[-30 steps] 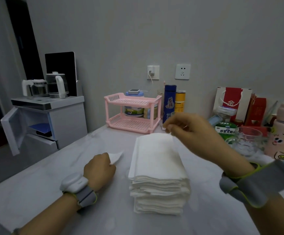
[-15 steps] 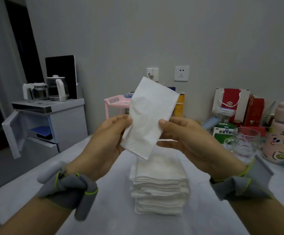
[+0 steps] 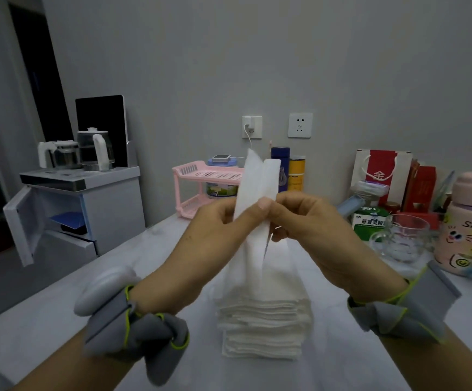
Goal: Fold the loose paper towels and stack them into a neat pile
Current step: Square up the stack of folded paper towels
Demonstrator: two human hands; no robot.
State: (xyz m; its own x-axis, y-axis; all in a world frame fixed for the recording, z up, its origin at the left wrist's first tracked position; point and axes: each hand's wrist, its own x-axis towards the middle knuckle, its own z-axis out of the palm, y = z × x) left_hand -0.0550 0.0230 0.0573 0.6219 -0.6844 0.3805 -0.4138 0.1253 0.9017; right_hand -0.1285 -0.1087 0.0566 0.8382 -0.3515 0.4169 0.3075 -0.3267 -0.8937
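Head view: the left hand point(image 3: 217, 230) and right hand point(image 3: 313, 230) meet at chest height, each pinching the same paper towel point(image 3: 257, 182). It stands upright, folded lengthwise, directly above the pile point(image 3: 260, 320) of folded towels on the white bench point(image 3: 45, 334). A pink rack point(image 3: 201, 176) stands behind.
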